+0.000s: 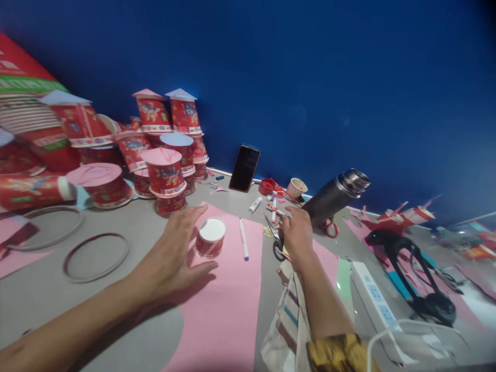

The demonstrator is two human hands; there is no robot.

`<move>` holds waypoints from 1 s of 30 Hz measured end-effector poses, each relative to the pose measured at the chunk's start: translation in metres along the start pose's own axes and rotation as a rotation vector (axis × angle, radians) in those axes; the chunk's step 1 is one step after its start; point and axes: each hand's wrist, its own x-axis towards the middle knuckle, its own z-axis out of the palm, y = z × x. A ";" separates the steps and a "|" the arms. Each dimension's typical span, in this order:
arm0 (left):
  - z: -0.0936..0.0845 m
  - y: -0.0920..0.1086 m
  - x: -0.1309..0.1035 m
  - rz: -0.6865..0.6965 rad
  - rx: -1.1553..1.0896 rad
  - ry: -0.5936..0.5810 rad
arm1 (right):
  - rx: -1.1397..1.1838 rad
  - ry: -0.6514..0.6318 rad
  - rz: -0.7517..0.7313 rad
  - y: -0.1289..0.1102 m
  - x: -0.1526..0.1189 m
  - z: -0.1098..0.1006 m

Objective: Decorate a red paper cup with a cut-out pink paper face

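Observation:
My left hand (174,253) is open, with thumb and fingers spread around the left side of a small red paper cup (210,246). The cup stands upside down on a pink paper sheet (232,294), its white base upward. To its right lies a white marker with a blue end (244,240). My right hand (298,232) hovers over the scissors (277,245), fingers bent and slightly apart. No object shows in it, though its palm side is hidden. Beside its fingertips lie pens (274,211) and small scraps.
Stacked red cups with paper roofs (165,165) crowd the left, near tape-like rings (96,257). A phone (244,168) leans on the blue wall. A dark flask (335,199), cloth pouch (287,325), power strip (374,294) and black stand (411,274) occupy the right.

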 end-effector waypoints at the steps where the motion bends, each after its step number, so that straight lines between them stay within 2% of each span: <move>1: -0.001 0.001 0.000 -0.004 -0.010 0.001 | 0.013 0.027 -0.032 -0.001 -0.001 -0.001; 6: -0.006 0.011 0.000 -0.005 -0.093 -0.015 | 0.055 0.163 -0.187 -0.010 -0.005 -0.010; 11: -0.006 0.013 0.003 -0.122 -0.161 -0.099 | 0.111 0.197 -0.324 -0.013 -0.006 -0.008; 16: -0.007 0.005 0.012 -0.258 -0.215 -0.130 | 0.118 0.196 -0.326 -0.007 -0.008 0.001; 22: -0.010 0.006 0.026 -0.237 -0.205 -0.090 | 0.160 0.154 -0.289 -0.004 -0.009 0.004; 24: -0.025 0.014 0.034 -0.219 -0.208 -0.062 | 0.185 0.154 -0.271 -0.005 -0.009 0.005; 27: -0.073 0.044 0.052 -0.147 -0.215 0.031 | 0.217 0.159 -0.254 -0.007 -0.009 0.005; 30: -0.128 0.086 0.075 0.128 -0.156 0.294 | 0.230 0.150 -0.248 -0.008 -0.007 0.005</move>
